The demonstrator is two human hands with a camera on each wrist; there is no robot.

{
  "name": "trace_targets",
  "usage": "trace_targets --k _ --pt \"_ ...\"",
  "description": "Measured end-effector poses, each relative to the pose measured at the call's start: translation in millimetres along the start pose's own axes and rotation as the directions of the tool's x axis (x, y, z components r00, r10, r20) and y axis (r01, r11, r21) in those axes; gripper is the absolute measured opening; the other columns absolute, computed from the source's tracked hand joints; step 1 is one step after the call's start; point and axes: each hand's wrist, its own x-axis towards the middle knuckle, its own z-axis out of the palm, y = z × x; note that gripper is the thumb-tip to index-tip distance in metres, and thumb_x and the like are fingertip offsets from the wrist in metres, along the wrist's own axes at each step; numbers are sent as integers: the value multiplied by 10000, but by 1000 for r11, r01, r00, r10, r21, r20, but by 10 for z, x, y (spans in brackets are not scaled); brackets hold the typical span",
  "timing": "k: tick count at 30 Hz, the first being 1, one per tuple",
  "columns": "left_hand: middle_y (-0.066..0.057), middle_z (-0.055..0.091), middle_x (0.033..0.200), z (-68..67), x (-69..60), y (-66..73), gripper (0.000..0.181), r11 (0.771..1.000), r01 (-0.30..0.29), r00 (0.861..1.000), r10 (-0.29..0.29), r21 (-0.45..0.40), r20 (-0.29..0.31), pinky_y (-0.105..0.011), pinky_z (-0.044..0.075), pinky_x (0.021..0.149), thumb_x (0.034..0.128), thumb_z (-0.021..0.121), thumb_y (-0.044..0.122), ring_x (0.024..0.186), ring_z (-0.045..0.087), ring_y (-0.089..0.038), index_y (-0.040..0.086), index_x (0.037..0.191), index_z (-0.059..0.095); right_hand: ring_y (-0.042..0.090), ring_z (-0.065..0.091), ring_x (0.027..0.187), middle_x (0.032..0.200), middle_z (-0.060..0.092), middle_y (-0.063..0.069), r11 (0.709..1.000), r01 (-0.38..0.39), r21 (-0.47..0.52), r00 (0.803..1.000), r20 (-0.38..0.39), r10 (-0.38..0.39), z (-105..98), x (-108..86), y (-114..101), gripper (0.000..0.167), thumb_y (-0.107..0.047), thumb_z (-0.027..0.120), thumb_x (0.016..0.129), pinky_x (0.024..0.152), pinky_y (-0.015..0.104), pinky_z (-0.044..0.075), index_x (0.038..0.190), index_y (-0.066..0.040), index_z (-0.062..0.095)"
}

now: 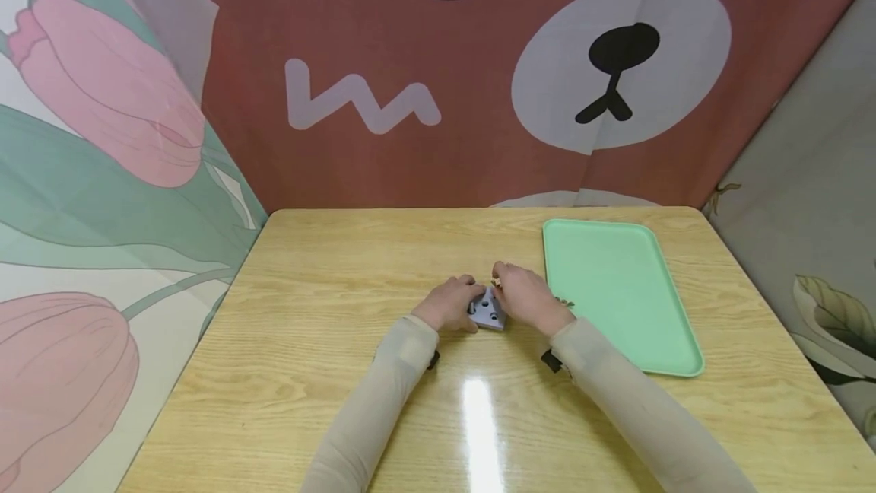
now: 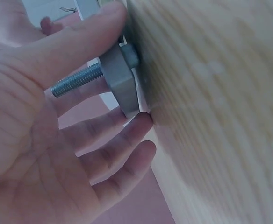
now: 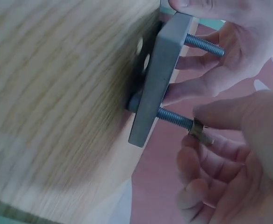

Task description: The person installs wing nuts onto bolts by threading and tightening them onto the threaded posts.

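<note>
A grey metal plate (image 1: 489,318) with several holes stands just above the wooden table, with bolts through it. My left hand (image 1: 448,304) grips its left side; in the left wrist view the thumb presses on it beside one upright bolt (image 2: 76,80). My right hand (image 1: 530,299) is at the plate's far right side. In the right wrist view its thumb and index finger pinch a brass-coloured nut (image 3: 198,129) on the threaded end of another bolt (image 3: 174,118). The bolt heads face the table.
A light green tray (image 1: 616,287) lies on the right of the wooden table (image 1: 328,341). Small brass-coloured pieces (image 1: 564,302) lie near the tray's left edge, partly behind the right hand. Printed curtains (image 1: 465,158) hang behind the table and at the sides.
</note>
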Motion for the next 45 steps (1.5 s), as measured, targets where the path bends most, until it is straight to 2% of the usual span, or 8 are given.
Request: trace_targets --k 6,12,18,23,28,31,39,45 --pt "-58 416 1406 -8 -14 -8 756 1000 16 1000 -16 -6 10 -352 428 931 771 788 355 1204 453 -251 199 1425 441 132 553 617 860 618 68 999 49 8 998 27 -49 2 -39 -22 261 -158 578 922 515 291 454 1146 -23 567" --pt "-58 421 1400 -8 -8 -14 757 1000 9 1000 -9 5 2 -349 422 937 770 788 358 1200 452 -244 192 1423 443 195 576 698 832 596 96 990 111 -86 994 -14 -113 -16 -38 -18 146 -64 596 866 585 327 493 980 0 661" --pt "-68 416 1408 3 -15 -8 768 1000 7 1000 -7 -9 10 -345 402 968 766 791 358 1215 446 -248 183 1426 439 184 541 675 792 562 71 986 94 -134 995 -30 -99 -22 -34 5 102 -110 638 882 564 304 477 920 -28 685" --pt "-63 407 1417 1 -22 -1 769 1000 17 1000 -17 -8 13 -344 396 974 768 790 358 1227 436 -244 191 1429 435 187 522 660 763 539 64 987 55 -150 998 -35 -61 -2 -31 20 178 -204 639 908 571 317 472 869 -33 672" --pt "-63 405 1420 10 -18 5 764 1000 15 1000 -15 -2 9 -350 401 972 772 784 365 1234 435 -251 196 1429 434 171 514 651 768 544 51 993 4 -121 1000 -3 -4 28 -55 26 287 -296 574 943 564 330 467 869 -48 696" --pt "-68 402 1422 18 -18 8 759 1000 18 1000 -19 8 11 -359 405 968 780 777 369 1235 436 -260 192 1431 431 162 499 628 755 544 47 995 14 -94 1000 -8 -15 39 -80 19 289 -273 541 948 548 325 450 850 -53 701" --pt "-59 403 1418 29 -13 6 755 1000 27 1000 -27 10 5 -362 402 969 784 770 379 1236 430 -257 195 1432 429 214 439 739 861 534 72 994 31 -107 998 -59 -37 38 -100 20 233 -214 545 904 657 350 420 877 -41 698" --pt "-65 414 1407 32 -7 2 756 1000 16 1000 -16 10 -7 -358 405 963 782 771 383 1227 433 -251 184 1429 434 243 485 871 997 571 82 988 105 -116 991 -74 -114 26 -87 25 127 -160 614 866 778 375 430 873 -68 701"
